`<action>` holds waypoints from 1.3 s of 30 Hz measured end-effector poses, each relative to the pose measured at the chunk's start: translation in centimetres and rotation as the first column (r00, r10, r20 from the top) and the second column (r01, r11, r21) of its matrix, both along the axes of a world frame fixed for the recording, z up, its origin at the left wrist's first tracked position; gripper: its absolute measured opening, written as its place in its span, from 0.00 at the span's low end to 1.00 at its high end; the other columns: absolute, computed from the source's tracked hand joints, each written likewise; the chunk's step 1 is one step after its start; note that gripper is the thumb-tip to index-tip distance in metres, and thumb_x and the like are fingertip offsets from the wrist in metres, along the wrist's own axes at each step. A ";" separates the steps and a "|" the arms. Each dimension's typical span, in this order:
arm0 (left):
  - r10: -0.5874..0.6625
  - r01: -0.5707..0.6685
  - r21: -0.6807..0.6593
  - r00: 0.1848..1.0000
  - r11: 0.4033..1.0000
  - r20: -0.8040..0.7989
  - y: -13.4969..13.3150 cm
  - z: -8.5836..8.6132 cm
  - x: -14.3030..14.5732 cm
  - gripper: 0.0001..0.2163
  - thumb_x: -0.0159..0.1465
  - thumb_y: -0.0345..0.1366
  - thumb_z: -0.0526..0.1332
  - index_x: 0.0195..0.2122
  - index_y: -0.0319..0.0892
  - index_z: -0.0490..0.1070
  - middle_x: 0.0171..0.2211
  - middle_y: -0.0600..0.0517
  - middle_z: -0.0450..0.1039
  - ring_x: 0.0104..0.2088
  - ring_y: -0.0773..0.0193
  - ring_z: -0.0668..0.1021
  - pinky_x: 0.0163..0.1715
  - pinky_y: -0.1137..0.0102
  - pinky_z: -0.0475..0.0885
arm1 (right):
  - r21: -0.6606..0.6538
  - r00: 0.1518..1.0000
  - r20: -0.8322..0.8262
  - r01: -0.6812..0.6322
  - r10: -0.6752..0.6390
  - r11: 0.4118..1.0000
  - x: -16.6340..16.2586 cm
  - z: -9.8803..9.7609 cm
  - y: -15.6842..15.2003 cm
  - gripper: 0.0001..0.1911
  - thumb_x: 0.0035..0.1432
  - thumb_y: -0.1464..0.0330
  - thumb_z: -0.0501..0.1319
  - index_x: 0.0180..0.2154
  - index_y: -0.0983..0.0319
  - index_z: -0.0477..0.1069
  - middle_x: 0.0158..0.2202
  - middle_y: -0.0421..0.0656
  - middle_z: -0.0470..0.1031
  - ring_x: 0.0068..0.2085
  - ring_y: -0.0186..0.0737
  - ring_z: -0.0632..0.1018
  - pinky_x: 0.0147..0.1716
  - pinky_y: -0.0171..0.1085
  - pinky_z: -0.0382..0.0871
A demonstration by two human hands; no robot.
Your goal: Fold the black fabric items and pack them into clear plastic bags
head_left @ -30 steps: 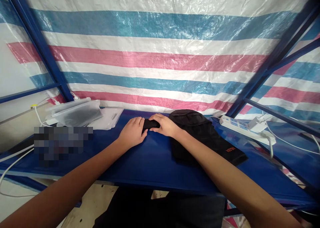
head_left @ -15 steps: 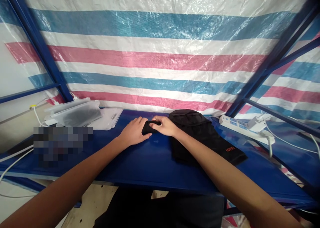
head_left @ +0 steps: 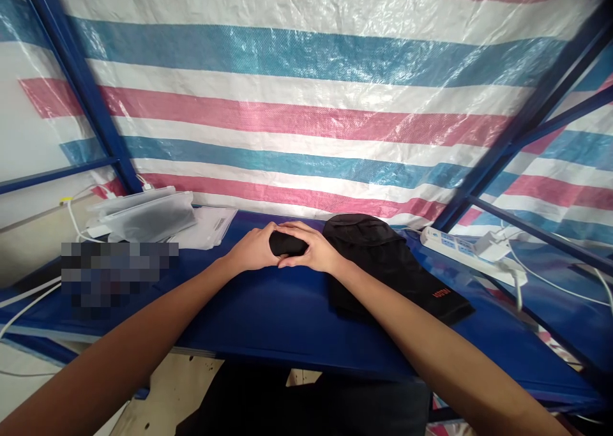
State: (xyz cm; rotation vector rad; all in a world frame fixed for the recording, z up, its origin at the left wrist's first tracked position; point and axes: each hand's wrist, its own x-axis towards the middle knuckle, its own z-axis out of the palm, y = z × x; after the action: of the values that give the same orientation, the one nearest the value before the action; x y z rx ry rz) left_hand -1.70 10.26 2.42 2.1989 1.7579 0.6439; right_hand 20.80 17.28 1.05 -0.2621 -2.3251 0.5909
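Observation:
Between both hands is a small black rolled bundle [head_left: 288, 244], rounded and cloth-like; its exact kind does not show. My left hand [head_left: 256, 249] wraps round its left side, with the thumb at the near edge. From the right, my right hand [head_left: 316, 248] curves over it, fingers across the top and thumb beneath, and the two hands touch. A folded black cloth garment [head_left: 378, 270] with small orange lettering lies just right of my right hand, partly behind the forearm.
Everything rests on a blue metal tabletop [head_left: 268, 321]. Plastic sleeves [head_left: 148, 216] and papers [head_left: 211, 226] lie at the left, near a blurred patch. A white power strip [head_left: 464, 251] with plugs sits right. Blue posts [head_left: 90, 97] frame a striped tarp [head_left: 306, 91] behind.
My hands have closed more fully round the black bundle, fingers and thumbs now meeting. It looks rounder and more compact. The garment to the right has stayed in place.

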 end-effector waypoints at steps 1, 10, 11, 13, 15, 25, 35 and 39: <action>-0.038 0.039 0.000 0.998 0.999 0.048 0.0 0.3 -0.3 0.34 0.58 0.58 0.73 0.61 0.47 0.73 0.51 0.44 0.83 0.49 0.38 0.86 0.44 0.57 0.78 | 0.021 1.000 -0.016 -0.020 0.020 1.000 0.0 0.2 -0.2 0.47 0.51 0.53 0.83 0.70 0.47 0.72 0.69 0.49 0.73 0.67 0.58 0.77 0.70 0.55 0.70; -0.262 0.435 -0.163 0.758 0.886 0.597 -0.5 1.1 -2.0 0.31 0.61 0.48 0.75 0.63 0.45 0.73 0.54 0.44 0.83 0.51 0.46 0.86 0.47 0.56 0.82 | 0.133 0.998 0.043 -0.050 0.044 0.990 0.0 1.5 -2.4 0.32 0.65 0.63 0.75 0.68 0.43 0.74 0.70 0.44 0.73 0.69 0.55 0.75 0.70 0.55 0.72; -0.245 0.425 -0.180 0.764 0.887 0.597 -0.5 1.0 -2.3 0.30 0.59 0.48 0.76 0.61 0.44 0.73 0.54 0.43 0.83 0.51 0.46 0.86 0.47 0.56 0.82 | 0.144 0.998 0.050 -0.053 0.047 0.988 -0.1 1.6 -2.4 0.31 0.66 0.63 0.75 0.68 0.43 0.75 0.70 0.44 0.74 0.69 0.55 0.76 0.70 0.55 0.72; -0.232 0.389 -0.181 0.799 0.904 0.555 -0.4 0.9 -3.0 0.31 0.55 0.47 0.79 0.57 0.45 0.74 0.54 0.43 0.82 0.53 0.46 0.85 0.48 0.56 0.82 | 0.153 0.997 0.054 -0.056 0.049 0.987 -0.1 1.6 -2.5 0.29 0.67 0.64 0.74 0.67 0.44 0.76 0.69 0.44 0.75 0.68 0.55 0.77 0.70 0.55 0.73; -0.251 0.364 -0.138 0.826 0.921 0.504 -0.3 0.9 -3.4 0.32 0.53 0.45 0.80 0.58 0.46 0.74 0.58 0.44 0.80 0.56 0.46 0.83 0.52 0.56 0.81 | 0.135 0.999 0.034 -0.040 0.035 0.990 -0.1 1.5 -2.3 0.27 0.68 0.64 0.73 0.66 0.44 0.77 0.68 0.43 0.76 0.66 0.53 0.79 0.69 0.53 0.74; -0.021 -0.048 0.222 0.954 0.974 0.298 1.0 0.1 -7.3 0.25 0.69 0.55 0.65 0.61 0.46 0.76 0.62 0.43 0.78 0.62 0.47 0.79 0.63 0.54 0.74 | 0.033 0.946 -0.149 0.294 -0.287 0.955 0.3 0.1 -0.3 0.22 0.64 0.66 0.75 0.59 0.50 0.83 0.61 0.44 0.81 0.59 0.49 0.84 0.66 0.49 0.77; 0.549 -0.543 0.102 0.792 0.833 -0.265 2.2 -3.0 -13.7 0.28 0.72 0.56 0.50 0.41 0.41 0.84 0.46 0.33 0.83 0.52 0.34 0.82 0.54 0.47 0.76 | 0.116 0.948 -0.056 0.318 -0.313 0.941 0.9 -0.8 1.0 0.23 0.64 0.69 0.73 0.60 0.50 0.82 0.63 0.46 0.79 0.60 0.51 0.83 0.65 0.51 0.78; 0.585 -0.579 0.105 0.774 0.809 -0.242 2.0 -2.4 -13.2 0.28 0.72 0.55 0.51 0.46 0.37 0.82 0.51 0.28 0.81 0.55 0.31 0.81 0.56 0.45 0.75 | 0.103 0.947 -0.049 0.322 -0.318 0.941 0.9 -0.8 1.0 0.23 0.64 0.68 0.74 0.60 0.50 0.82 0.63 0.46 0.79 0.60 0.51 0.83 0.66 0.51 0.78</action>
State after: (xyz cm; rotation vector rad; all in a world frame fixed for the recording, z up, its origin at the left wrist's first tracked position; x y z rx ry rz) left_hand -14.87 12.21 0.02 1.7889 2.6288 0.4978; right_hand 21.73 18.24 0.27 -0.5626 -2.2117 0.3015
